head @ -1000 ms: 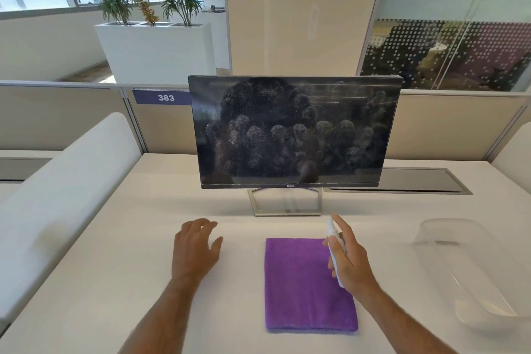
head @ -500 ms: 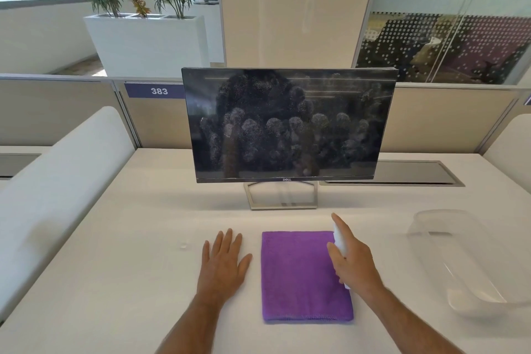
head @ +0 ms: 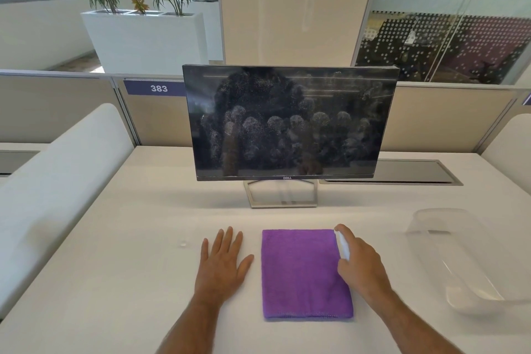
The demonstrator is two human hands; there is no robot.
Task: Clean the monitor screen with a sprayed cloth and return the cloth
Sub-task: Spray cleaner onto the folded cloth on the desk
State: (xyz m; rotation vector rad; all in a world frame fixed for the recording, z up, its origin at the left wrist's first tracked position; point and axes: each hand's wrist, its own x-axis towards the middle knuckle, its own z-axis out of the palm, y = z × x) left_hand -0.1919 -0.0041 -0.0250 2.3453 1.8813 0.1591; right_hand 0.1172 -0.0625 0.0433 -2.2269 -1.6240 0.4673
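Cloth (head: pixel 306 273): purple, folded flat, lower centre of frame on the desk (head: pixel 115 267); likely soft, light, limp, so best pinched at a free edge or corner. Spray bottle (head: pixel 343 247): small, white, clasped in the right hand (head: pixel 360 264) at the cloth's right edge, probably light and smooth. Left hand (head: pixel 222 261): flat on the desk, fingers straight, just left of the cloth. Monitor (head: pixel 290 121): centre, upright, screen smeared; likely fragile, tippable on its thin stand (head: pixel 281 195). Clear plastic container (head: pixel 471 256): lower right, well apart. Nothing lies between cloth and monitor.
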